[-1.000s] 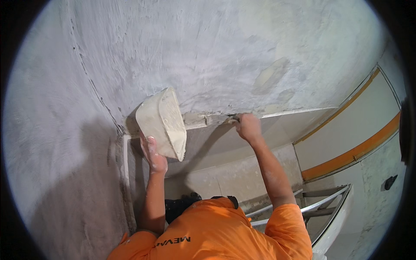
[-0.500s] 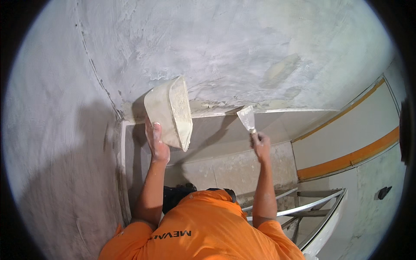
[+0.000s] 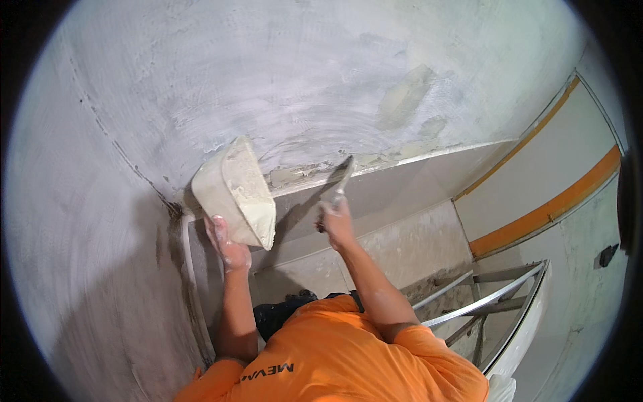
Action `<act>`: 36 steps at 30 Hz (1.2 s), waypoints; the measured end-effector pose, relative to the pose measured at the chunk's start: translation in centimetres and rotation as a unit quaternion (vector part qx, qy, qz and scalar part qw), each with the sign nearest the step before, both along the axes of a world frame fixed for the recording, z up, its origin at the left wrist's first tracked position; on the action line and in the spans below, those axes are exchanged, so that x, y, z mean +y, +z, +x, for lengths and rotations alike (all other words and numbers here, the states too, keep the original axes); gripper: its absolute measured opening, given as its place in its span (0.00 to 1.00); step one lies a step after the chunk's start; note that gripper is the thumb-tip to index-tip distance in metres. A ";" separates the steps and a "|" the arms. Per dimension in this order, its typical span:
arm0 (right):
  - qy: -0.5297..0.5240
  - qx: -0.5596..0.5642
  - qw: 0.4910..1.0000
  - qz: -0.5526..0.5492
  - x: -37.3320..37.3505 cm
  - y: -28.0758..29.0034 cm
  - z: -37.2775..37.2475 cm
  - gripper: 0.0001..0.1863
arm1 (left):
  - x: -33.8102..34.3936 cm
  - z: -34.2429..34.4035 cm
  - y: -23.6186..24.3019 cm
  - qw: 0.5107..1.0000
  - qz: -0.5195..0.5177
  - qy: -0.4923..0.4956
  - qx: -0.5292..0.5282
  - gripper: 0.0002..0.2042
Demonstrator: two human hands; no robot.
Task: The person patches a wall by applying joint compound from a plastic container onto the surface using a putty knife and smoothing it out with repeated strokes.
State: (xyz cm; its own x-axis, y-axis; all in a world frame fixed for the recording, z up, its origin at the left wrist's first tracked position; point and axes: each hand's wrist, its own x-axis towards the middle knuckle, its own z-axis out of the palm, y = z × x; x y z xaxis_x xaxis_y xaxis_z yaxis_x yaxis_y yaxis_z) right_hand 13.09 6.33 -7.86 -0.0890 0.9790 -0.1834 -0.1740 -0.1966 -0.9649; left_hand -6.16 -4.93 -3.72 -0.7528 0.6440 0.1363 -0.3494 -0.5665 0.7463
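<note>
A cream plastic trough (image 3: 218,184) with pale plaster inside rests in my left hand (image 3: 229,246), whose plaster-smeared fingers grip its near left side. The trough is tilted, its opening turned to the right. To the right of it, my right hand (image 3: 336,224) is closed round the handle of a putty knife (image 3: 345,176). The blade is seen nearly edge-on, its tip over the rough lower strip of the plastered wall (image 3: 301,87); whether it touches cannot be told.
A white edge strip (image 3: 429,155) runs along the wall's bottom, above a grey recess. On the left, a side wall (image 3: 87,221) meets it at a cracked corner. A metal frame with bars (image 3: 485,308) stands lower right, near a white panel with orange bands (image 3: 542,231).
My right hand has swung left toward the trough, and the putty knife's blade has turned from flat to edge-on. The trough sits slightly lower and further left, while the whole view has tilted.
</note>
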 end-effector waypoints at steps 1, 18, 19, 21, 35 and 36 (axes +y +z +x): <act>0.014 -0.051 0.998 0.026 0.4 0.1 -1.5 0.12 | -0.1 0.0 0.3 1.000 0.001 0.009 0.003 0.36; 0.020 -0.306 0.928 0.211 -3.6 -2.0 2.5 0.13 | 0.0 -0.6 2.1 0.997 0.047 -0.033 0.052 0.37; -0.026 -0.309 0.924 0.223 -3.0 -2.0 3.2 0.12 | 0.0 -0.4 2.5 0.997 0.048 -0.036 0.055 0.37; -0.029 -0.238 0.961 0.134 -2.4 -1.9 5.1 0.10 | 0.0 -0.1 3.1 0.997 0.049 -0.050 0.029 0.36; 0.143 0.078 0.986 0.030 -3.1 3.2 7.4 0.09 | 0.1 -1.1 -0.2 0.994 -0.055 -0.094 0.016 0.39; 0.147 0.078 0.986 0.031 -3.6 4.1 7.3 0.09 | 0.3 -0.2 -0.1 0.991 -0.051 -0.121 0.019 0.39</act>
State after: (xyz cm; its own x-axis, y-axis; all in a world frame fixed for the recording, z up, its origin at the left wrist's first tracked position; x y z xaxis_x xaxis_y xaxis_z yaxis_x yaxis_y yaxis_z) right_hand 20.35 2.70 -3.79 -0.3929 0.9156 -0.0849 -0.2664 -0.2017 -0.9425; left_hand -6.35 -4.67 -3.86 -0.5705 0.8167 0.0868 -0.4357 -0.3906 0.8110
